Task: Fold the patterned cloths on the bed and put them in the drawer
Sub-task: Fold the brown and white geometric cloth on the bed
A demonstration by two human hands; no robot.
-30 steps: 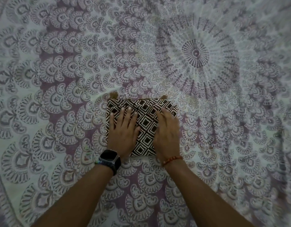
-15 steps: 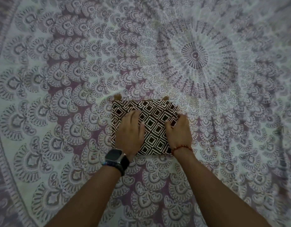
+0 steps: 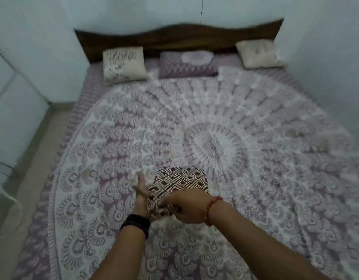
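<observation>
I see the folded black-and-white diamond-patterned cloth at the purple mandala bedspread's near edge; my right hand pinches its near edge, probably lifting it, my left hand flat-fingered against its left side.

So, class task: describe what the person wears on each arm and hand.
Both forearms are bare, with no sleeves in view and no gloves. The left wrist carries a black watch on a wide dark strap. The right wrist carries a thin bracelet of small red beads.

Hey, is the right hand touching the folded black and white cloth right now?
Touching. The head view shows the right hand lying over the near edge of the folded cloth, fingers curled into the fabric.
</observation>
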